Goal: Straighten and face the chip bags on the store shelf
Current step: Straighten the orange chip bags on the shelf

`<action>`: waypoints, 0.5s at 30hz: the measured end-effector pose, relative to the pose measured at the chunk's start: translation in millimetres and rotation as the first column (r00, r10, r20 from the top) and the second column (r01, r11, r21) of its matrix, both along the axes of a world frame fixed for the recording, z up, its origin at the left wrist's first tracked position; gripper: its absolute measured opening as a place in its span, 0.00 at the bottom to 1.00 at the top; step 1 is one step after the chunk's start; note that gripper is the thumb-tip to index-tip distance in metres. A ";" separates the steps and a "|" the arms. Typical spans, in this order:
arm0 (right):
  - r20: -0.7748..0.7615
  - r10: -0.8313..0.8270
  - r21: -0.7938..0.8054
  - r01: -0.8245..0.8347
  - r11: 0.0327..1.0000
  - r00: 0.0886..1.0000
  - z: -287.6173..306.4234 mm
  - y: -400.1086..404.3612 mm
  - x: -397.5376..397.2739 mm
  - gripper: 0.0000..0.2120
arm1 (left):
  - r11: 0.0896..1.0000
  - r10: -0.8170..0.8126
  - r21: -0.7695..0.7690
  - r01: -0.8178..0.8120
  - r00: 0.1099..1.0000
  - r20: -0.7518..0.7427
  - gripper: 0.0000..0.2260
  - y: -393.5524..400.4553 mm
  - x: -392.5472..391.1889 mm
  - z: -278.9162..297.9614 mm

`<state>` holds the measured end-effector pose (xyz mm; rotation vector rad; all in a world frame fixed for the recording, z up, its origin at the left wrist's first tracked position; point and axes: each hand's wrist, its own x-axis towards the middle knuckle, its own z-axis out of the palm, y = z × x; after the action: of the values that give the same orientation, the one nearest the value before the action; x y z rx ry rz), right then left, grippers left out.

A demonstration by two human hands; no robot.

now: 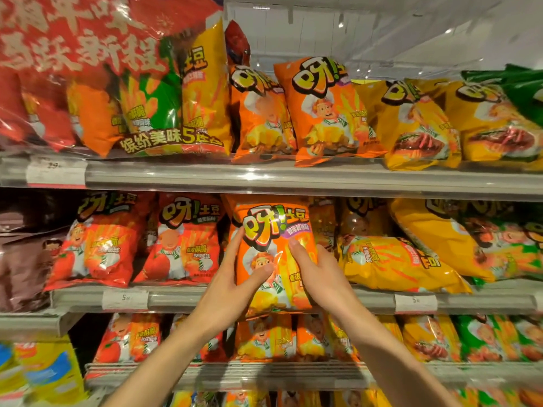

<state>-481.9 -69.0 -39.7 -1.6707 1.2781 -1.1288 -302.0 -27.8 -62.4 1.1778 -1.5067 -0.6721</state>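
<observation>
An orange chip bag (pixel 271 230) with a cartoon chef stands upright, face forward, at the front of the middle shelf (pixel 176 299). My left hand (pixel 232 282) grips its left edge, thumb across the front. My right hand (pixel 316 273) holds its right side, thumb on the front and fingers behind. The bag's bottom hangs slightly over the shelf lip. Red bags (pixel 182 239) stand to its left. A yellow bag (pixel 393 262) lies tilted on its side to the right.
The top shelf (pixel 293 179) carries orange bags (pixel 326 110), yellow bags (pixel 417 121) and a large red multipack (pixel 88 69). The lower shelf (pixel 264 373) holds red, orange, yellow and green bags. Brown bags (pixel 23 248) sit at the far left.
</observation>
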 end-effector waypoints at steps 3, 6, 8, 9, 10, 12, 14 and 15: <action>-0.128 0.013 -0.037 -0.018 0.999 0.992 8.7 0.4 -11.0 0.22 | 0.999 0.036 -0.033 -0.036 0.999 -0.012 0.36 -3.7 -6.8 0.6; -0.256 -0.019 -0.161 -0.023 0.987 0.967 22.9 -1.7 -36.8 0.23 | 0.997 0.060 -0.039 -0.060 0.998 -0.014 0.36 -11.1 -13.1 3.1; -0.413 -0.142 -0.306 0.009 0.952 0.900 30.0 -4.5 -62.9 0.29 | 0.997 0.061 -0.050 -0.059 0.998 0.025 0.35 -16.0 -19.5 6.4; -0.495 -0.206 -0.376 0.006 0.927 0.844 31.3 -6.1 -75.9 0.29 | 0.997 0.065 -0.052 -0.063 0.997 0.046 0.35 -18.0 -22.3 7.9; -0.582 -0.257 -0.417 -0.011 0.909 0.772 30.9 -8.7 -87.3 0.30 | 0.996 0.071 -0.049 -0.069 0.996 0.058 0.35 -18.5 -23.7 10.2; -0.745 -0.296 -0.400 -0.044 0.916 0.597 26.5 -15.1 -108.4 0.35 | 0.997 0.069 -0.032 -0.067 0.995 0.077 0.34 -21.5 -28.0 14.2; -0.855 -0.252 -0.318 -0.075 0.945 0.454 14.8 -25.2 -119.4 0.41 | 0.998 0.060 -0.033 -0.057 0.992 0.108 0.34 -25.3 -30.3 14.9; -0.885 -0.224 -0.284 -0.091 0.955 0.409 7.1 -31.1 -121.1 0.43 | 0.998 0.057 -0.030 -0.054 0.991 0.122 0.34 -26.6 -31.1 15.1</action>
<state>-603.0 -100.1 -32.6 -2.6771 1.8965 -0.3233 -333.1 -54.4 -47.3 1.2556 -1.5744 -0.5493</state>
